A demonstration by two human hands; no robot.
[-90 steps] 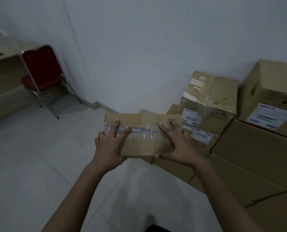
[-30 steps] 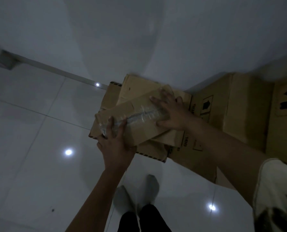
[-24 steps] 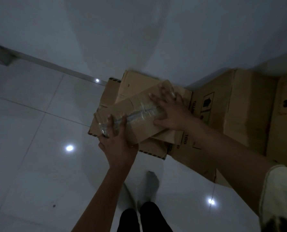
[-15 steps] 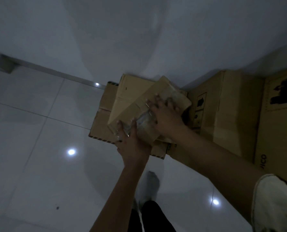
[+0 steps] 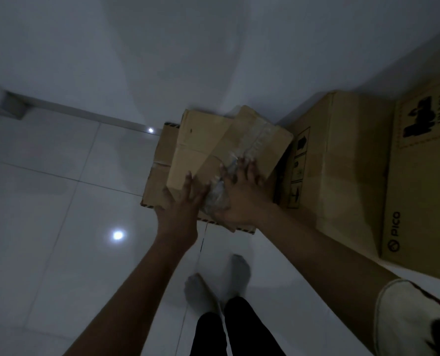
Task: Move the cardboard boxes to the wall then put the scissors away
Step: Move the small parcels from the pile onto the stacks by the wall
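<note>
Box (image 5: 249,147): turned since a moment ago, now on the stack (image 5: 160,160) against the wall (image 5: 162,60).
Hands: my left hand (image 5: 181,201) and right hand (image 5: 242,194) lie flat on it, gripping nothing.

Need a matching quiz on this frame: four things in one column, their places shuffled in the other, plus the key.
Things
1. taped box
2. striped-edge cardboard
3. PICO box
4. socks

Places
A. on the floor tiles, at the bottom of the picture
B. bottom of the pile, on the floor by the wall
C. at the right edge of the picture
D. top of the pile, lying askew

Pairs: 1-D, 2-B, 3-C, 4-A
</note>
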